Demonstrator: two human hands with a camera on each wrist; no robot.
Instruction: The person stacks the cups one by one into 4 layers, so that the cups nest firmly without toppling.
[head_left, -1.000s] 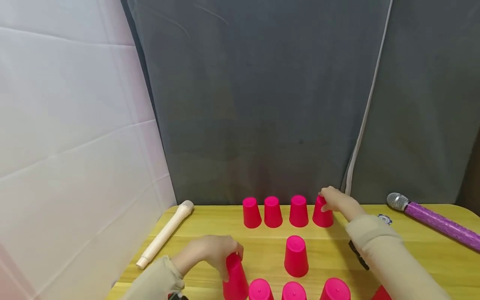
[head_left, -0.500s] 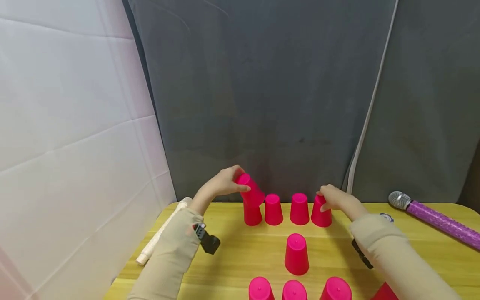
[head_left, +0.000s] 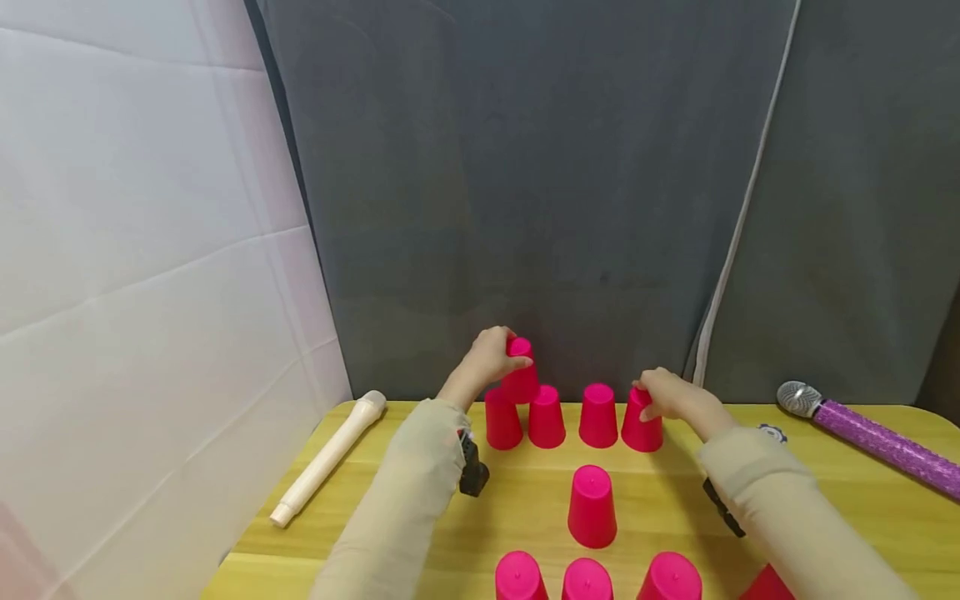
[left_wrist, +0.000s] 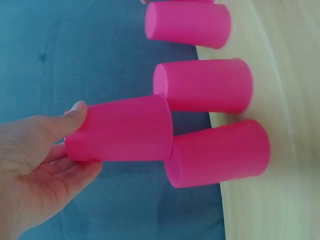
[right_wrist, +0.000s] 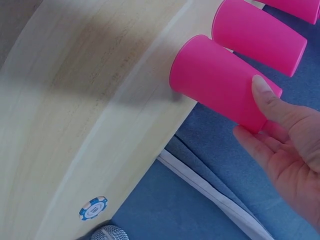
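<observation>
Four upside-down pink cups stand in a row at the back of the yellow table [head_left: 375, 533]. My left hand [head_left: 493, 354] grips a fifth pink cup [head_left: 521, 377] by its top; it sits across the two left cups [head_left: 502, 421] [head_left: 547, 417]. In the left wrist view thumb and fingers of the left hand [left_wrist: 75, 142] wrap that cup [left_wrist: 125, 135] over the two lower cups [left_wrist: 215, 152] [left_wrist: 202, 85]. My right hand [head_left: 663, 396] holds the top of the rightmost back cup [head_left: 643, 427], also shown as the cup [right_wrist: 220, 80] in the right wrist view.
A single pink cup [head_left: 592, 506] stands mid-table, and several more [head_left: 587, 579] line the front edge. A cream recorder [head_left: 326, 462] lies at the left and a purple microphone [head_left: 877, 442] at the right. A blue-white chip [right_wrist: 93, 207] is near the right arm. A grey curtain hangs behind.
My left hand lifted the cup from the left end of the front row, carried it to the back and set it on the two left back cups. The right hand stayed put.
</observation>
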